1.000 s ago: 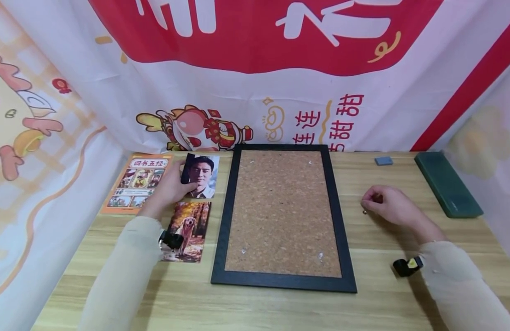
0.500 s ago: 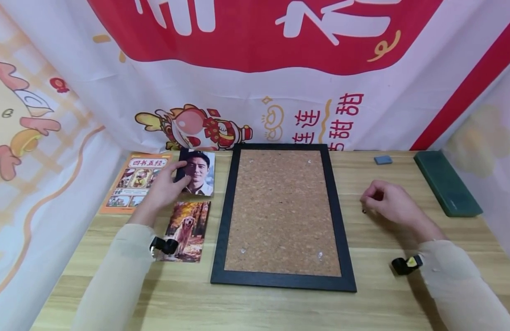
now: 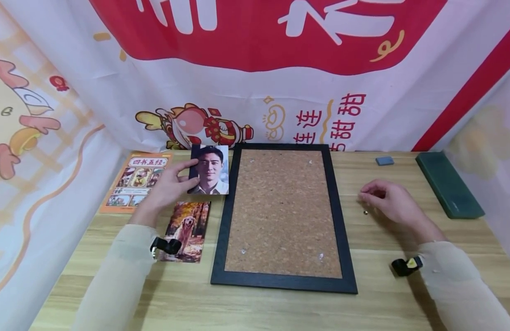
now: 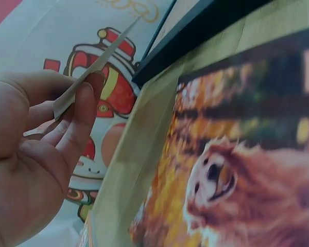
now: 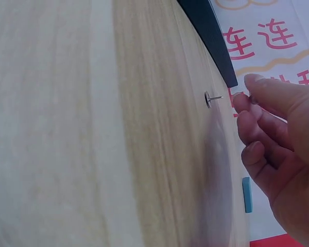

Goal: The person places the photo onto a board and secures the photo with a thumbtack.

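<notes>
Rectangular photo (image 3: 211, 170) moved toward grainy corkboard (image 3: 281, 220) | left hand (image 3: 171, 185) pinches it | right hand (image 3: 389, 200) pinches dark bit (image 5: 254, 100)

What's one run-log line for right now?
left grip: holds portrait photo; right grip: near tack; dog photo: on table; corkboard: no photos on it

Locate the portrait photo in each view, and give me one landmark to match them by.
Head: the portrait photo is left of centre, in the left hand.
Left wrist: the portrait photo is upper left, seen nearly edge-on.
Right wrist: not in it.
Shared landmark: the black frame, near the middle in the head view, at the top in left wrist and right wrist.
</notes>
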`<state>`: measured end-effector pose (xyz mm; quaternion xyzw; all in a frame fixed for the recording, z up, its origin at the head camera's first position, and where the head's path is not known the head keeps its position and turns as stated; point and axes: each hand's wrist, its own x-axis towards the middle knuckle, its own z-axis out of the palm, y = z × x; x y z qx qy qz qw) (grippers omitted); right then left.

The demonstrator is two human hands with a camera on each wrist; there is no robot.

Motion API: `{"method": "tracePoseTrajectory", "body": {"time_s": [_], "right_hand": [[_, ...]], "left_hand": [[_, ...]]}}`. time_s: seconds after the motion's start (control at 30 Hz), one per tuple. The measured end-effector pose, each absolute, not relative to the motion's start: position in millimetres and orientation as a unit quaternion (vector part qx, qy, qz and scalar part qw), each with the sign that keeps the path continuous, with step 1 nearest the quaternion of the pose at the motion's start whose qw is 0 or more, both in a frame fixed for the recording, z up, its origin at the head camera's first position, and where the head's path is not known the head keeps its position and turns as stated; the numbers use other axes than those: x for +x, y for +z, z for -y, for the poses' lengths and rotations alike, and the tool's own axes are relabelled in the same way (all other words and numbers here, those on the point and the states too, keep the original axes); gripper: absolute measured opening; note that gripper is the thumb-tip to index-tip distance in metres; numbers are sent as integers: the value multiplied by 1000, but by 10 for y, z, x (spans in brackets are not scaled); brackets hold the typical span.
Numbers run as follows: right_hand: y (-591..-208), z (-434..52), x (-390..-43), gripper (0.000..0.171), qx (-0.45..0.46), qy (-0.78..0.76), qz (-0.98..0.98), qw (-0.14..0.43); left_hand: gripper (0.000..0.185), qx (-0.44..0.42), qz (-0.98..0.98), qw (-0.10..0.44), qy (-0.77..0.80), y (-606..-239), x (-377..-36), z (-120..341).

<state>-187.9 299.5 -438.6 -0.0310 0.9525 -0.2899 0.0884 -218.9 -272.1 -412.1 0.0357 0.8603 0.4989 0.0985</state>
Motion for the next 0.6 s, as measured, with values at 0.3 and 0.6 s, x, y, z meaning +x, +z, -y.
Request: {"method": "tracePoseTrajectory", "body": {"time_s": [0.3, 0.6], "right_hand": [[-4355, -2956, -1882, 38, -22, -298, -952, 64], [-4326, -2895, -1902, 39, -26, -306, -950, 51]], "left_hand": [[58, 46, -845, 109, 522, -4122, -2214, 2473], [57, 59, -831, 145, 533, -4111, -2275, 2225]]}}
